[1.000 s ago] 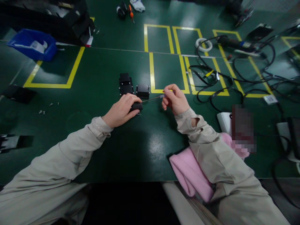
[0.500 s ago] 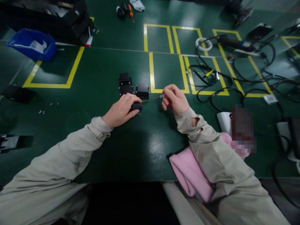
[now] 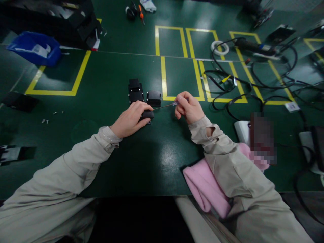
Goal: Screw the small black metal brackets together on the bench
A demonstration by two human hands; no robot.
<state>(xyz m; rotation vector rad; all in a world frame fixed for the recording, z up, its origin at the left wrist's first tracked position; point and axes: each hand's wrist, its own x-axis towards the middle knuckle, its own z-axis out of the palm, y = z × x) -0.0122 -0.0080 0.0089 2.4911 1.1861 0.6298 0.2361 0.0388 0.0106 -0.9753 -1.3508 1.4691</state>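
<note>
My left hand (image 3: pixel 132 118) is closed on a small black block (image 3: pixel 148 114), its fingers along the top and its thumb at the near side. My right hand (image 3: pixel 189 107) grips the clear handle of a thin screwdriver (image 3: pixel 164 107), whose shaft runs left to the block's right end by my left fingertips. The exact contact of the tip is too small to tell. Just behind, a black block with silver screws (image 3: pixel 154 98) sits on the green table (image 3: pixel 141 162), beside more stacked black parts (image 3: pixel 136 91).
Small loose screws (image 3: pixel 45 121) lie at the left, near a blue bin (image 3: pixel 35 49). Black cables (image 3: pixel 227 101) tangle at the right. A pink cloth (image 3: pixel 206 185) lies under my right forearm, at the table's front edge. An orange screwdriver (image 3: pixel 141 14) is at the back.
The screwdriver handle has shifted very slightly in my right hand. My left hand and the black block have not visibly moved.
</note>
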